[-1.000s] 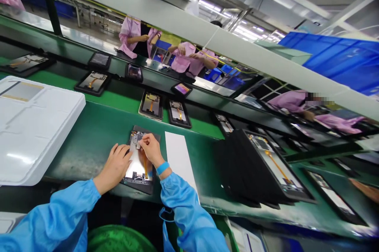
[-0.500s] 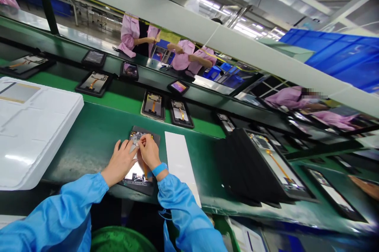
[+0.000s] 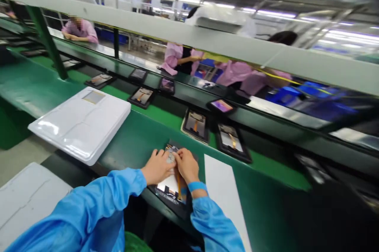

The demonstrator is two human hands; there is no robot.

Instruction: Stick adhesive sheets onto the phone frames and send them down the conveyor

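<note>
An opened tablet (image 3: 167, 187) lies on the green bench in front of me, its circuit board towards the far end and an orange ribbon cable (image 3: 178, 183) running down its right side. My left hand (image 3: 158, 167) rests across the left edge, fingers stretched out over the board and thumb pointing at my other hand. Close beside it, my right hand (image 3: 188, 166) bends over the board with thumb and forefinger pinched together. Whatever that pinch holds is too small to make out. Both hands cover part of the board.
Right of the tablet lies a white sheet (image 3: 223, 193). White plastic trays (image 3: 85, 122) stand on the left. Several opened tablets (image 3: 231, 142) lie along the green conveyor beyond the bench. A dark, blurred stack (image 3: 334, 212) sits at right. People in pink (image 3: 79, 30) work across the line.
The camera view has swung left, so the bench and both hands appear farther right. Both hands stay on the same tablet, the right still pinching at its board.
</note>
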